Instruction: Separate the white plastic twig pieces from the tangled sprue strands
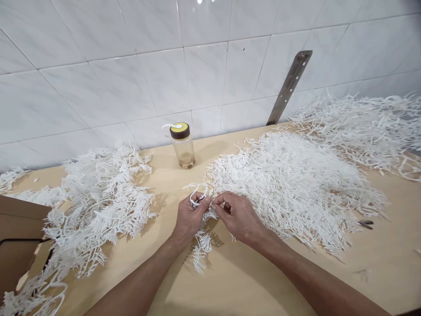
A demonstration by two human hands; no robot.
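Observation:
My left hand (191,214) is closed on a white branching plastic sprig (201,245), whose curled stem loops up above the fingers and whose feathery end hangs below. Close beside it, my right hand (237,215) pinches with thumb and forefinger at the same sprig; the exact piece between those fingertips is too small to make out. Just past the right hand spreads a big heap of thin white sprigs (296,184). To the left lies another pile of branched white strands (105,202), clumped together.
A clear jar with a dark and yellow lid (182,147) stands near the tiled wall (158,83). A metal bracket (289,87) leans against that wall. Dark-handled pliers or snips (365,224) lie at the right. A cardboard box (19,237) is at the left edge of the wooden table (204,294).

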